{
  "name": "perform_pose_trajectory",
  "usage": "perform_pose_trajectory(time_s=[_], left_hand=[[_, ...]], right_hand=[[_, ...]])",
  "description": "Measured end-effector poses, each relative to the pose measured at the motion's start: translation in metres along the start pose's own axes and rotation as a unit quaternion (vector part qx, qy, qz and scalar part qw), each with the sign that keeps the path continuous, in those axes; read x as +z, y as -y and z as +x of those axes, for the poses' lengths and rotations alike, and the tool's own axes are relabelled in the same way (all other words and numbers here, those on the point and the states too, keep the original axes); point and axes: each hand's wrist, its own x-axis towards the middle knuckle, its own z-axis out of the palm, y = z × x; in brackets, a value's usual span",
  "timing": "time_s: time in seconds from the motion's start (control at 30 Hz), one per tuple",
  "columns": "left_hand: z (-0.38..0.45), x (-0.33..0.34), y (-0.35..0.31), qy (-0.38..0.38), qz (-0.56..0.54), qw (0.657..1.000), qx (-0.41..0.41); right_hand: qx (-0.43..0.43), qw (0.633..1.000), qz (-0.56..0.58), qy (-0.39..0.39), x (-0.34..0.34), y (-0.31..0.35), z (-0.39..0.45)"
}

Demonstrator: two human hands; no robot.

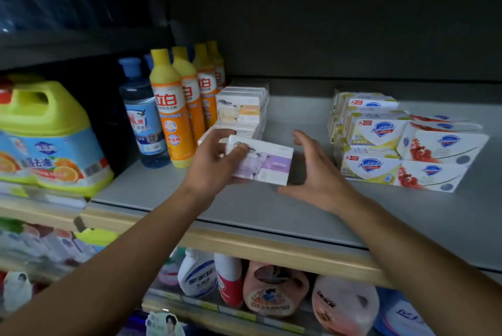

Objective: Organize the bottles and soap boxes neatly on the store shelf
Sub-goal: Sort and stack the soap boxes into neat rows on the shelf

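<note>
Left hand [214, 161] grips a white soap box [262, 162] with purple sheep print, thumb across its face; right hand [316, 172] spread loose just beside it

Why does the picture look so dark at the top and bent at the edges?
Head view: light falls mainly on the shelf and the soap box; above is unlit shadow. The wide-angle lens bows the shelf edge, and the lower bottles look blurred.

Big yellow-green detergent jug [46, 131] at left; spray bottles and jugs [274, 289] on the lower tier.
</note>
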Motion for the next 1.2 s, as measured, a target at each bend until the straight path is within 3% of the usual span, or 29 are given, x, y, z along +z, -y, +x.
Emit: perform_pose_trajectory(time_s=[0.13,0.23,0.43,0.57,0.7,0.83,1.0,1.2], left_hand=[[-0.006,-0.024,0.01,-0.01,-0.101,0.991,-0.09],[-0.006,-0.039,0.014,0.005,-0.135,0.982,-0.136],[-0.005,-0.053,0.026,0.056,-0.167,0.977,-0.123],[-0.009,-0.047,0.026,0.058,-0.062,0.992,-0.096],[-0.009,-0.035,0.026,0.015,0.084,0.994,-0.07],[-0.006,-0.031,0.029,-0.003,0.112,0.992,-0.059],[-0.007,-0.037,0.029,0.003,0.055,0.996,-0.07],[-0.01,-0.04,0.03,0.028,-0.04,0.998,-0.051]], right_hand=[[-0.154,0.988,-0.023,0.013,0.011,0.027,0.0],[-0.184,0.983,-0.025,0.002,0.021,0.04,0.001],[-0.044,0.986,0.146,-0.073,0.037,0.051,-0.011],[0.091,0.952,0.283,-0.075,0.034,0.049,-0.01],[0.183,0.93,0.306,-0.089,0.03,0.047,-0.006],[0.199,0.93,0.295,-0.095,0.03,0.044,-0.002],[0.154,0.933,0.316,-0.08,0.03,0.043,-0.005],[-0.025,0.981,0.186,-0.041,0.029,0.045,-0.021]])
